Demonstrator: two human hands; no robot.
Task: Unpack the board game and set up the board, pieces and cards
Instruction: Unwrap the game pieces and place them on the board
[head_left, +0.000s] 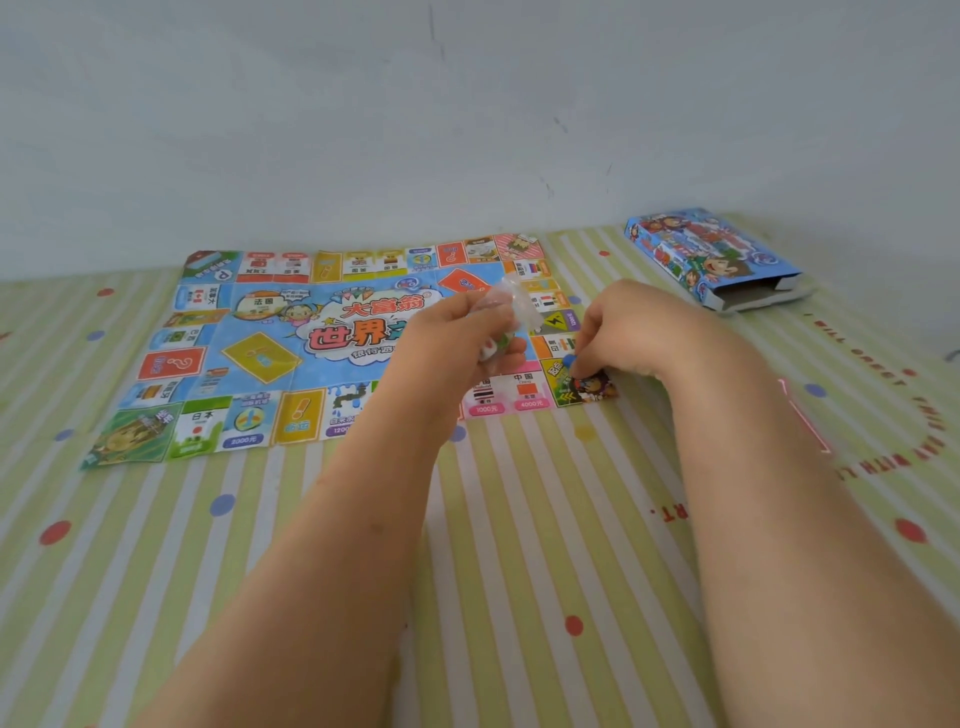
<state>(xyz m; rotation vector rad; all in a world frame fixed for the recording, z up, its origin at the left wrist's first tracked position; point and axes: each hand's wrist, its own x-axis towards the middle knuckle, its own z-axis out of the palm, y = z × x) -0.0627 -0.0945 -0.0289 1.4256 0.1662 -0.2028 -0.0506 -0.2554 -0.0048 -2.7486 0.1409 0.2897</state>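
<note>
Head view | left hand grips clear bag above board | right hand pinches blue piece at board's near-right corner | box beyond far-right corner

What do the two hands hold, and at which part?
The left hand grips a small clear bag around its middle. The right hand pinches a small blue piece; by which part cannot be told.

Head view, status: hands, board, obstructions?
Left hand grips clear bag over board. Right hand pinches blue piece at board's near-right corner. Board unfolded flat. Open box far right, nothing obstructing.
</note>
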